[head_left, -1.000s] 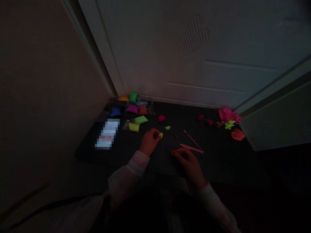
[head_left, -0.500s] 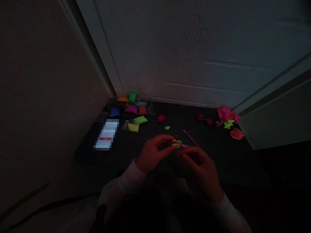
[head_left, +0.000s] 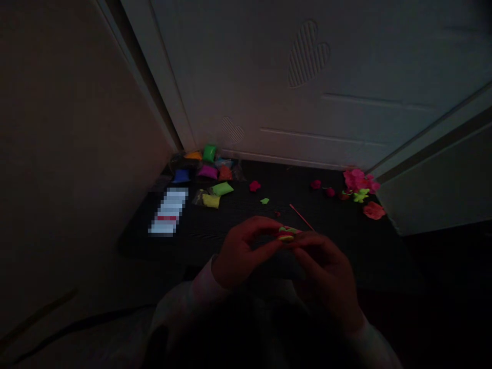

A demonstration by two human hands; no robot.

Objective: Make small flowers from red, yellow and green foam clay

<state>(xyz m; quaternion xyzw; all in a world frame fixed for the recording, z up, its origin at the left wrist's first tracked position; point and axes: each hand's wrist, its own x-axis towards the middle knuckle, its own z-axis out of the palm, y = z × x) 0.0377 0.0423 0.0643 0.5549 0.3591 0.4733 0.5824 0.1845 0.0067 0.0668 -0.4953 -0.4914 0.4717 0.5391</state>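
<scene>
A small layered piece (head_left: 285, 238) of yellow, pale green and pinkish red is held up between the two hands, above the near part of the dark tabletop (head_left: 284, 179). The left hand (head_left: 244, 253) pinches it narrowly between thumb and forefinger from the left. The right hand (head_left: 326, 261) meets it from the other side, thumb and forefinger close together; what lies between those fingertips is too dark to make out.

Just beyond the hands lie a tiny reddish bit (head_left: 277, 213) and a thin pink stick (head_left: 301, 217), set at a slant, its near end reaching the right hand. Farther off are a pale green scrap (head_left: 265, 201) and a bright pink lump (head_left: 254, 186).

To the left of these, soft-looking packets are gathered. A clear bag (head_left: 199, 198) adjoins the yellow packet (head_left: 211, 200), which touches the light green packet (head_left: 223, 189). Behind, clear plastic wraps a crowded group: a purple packet (head_left: 208, 171), an orange-red packet (head_left: 225, 172), a blue packet (head_left: 182, 176), a green packet (head_left: 209, 153) and an orange-yellow packet (head_left: 194, 155), each filled with one colour. A bright pixelated rectangle (head_left: 169, 211) lies nearer.

At the far right sit a pink petalled cluster (head_left: 357, 180), a yellow-green shape (head_left: 361, 195) and a coral flower shape (head_left: 374, 210).
</scene>
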